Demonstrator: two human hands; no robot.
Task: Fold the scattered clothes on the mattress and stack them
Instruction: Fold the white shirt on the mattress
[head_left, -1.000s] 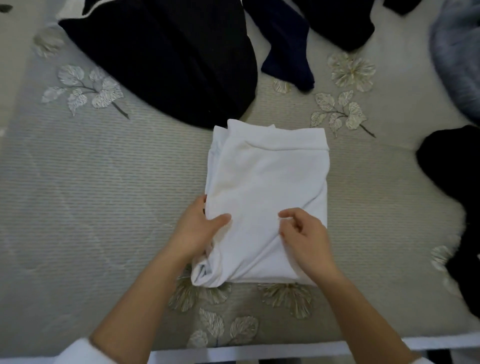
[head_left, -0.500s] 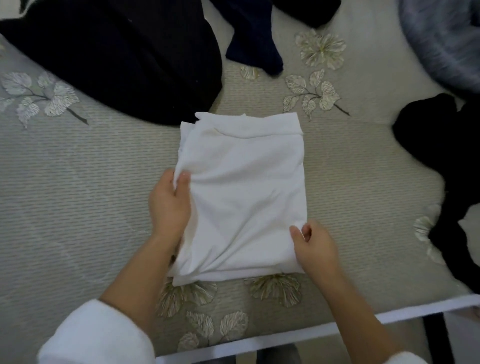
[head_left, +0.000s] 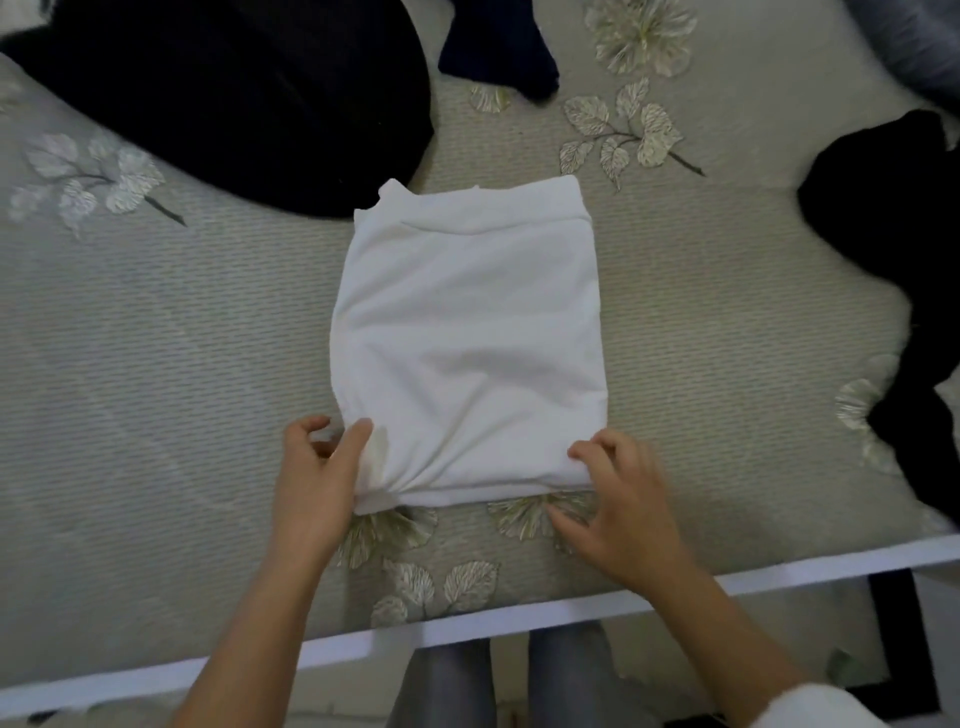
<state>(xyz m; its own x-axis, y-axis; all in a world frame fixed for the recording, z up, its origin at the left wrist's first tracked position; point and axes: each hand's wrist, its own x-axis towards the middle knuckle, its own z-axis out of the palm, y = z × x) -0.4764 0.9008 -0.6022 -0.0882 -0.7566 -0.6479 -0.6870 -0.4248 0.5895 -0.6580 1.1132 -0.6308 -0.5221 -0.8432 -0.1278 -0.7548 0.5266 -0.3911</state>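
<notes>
While squaring the folded white shirt (head_left: 467, 338), flat on the mattress (head_left: 182, 364) near its front edge, smooth the bunched corner under the left hand (head_left: 317, 473), thumb on cloth, grip impossible to tell; press the other corner flat with the right hand (head_left: 623, 504), spread loose.

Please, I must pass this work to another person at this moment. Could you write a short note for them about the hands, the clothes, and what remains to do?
Left hand: the thumb lies on the near left corner of the folded white garment; whether it grips cannot be told.
Right hand: open, fingertips touching the near right corner.
Done: the white garment lies folded as a rectangle on the mattress.
Left: the large black garment, the navy piece and the black garment at right lie unfolded. A blurred grey item lies at the far right. No stack shows.
</notes>
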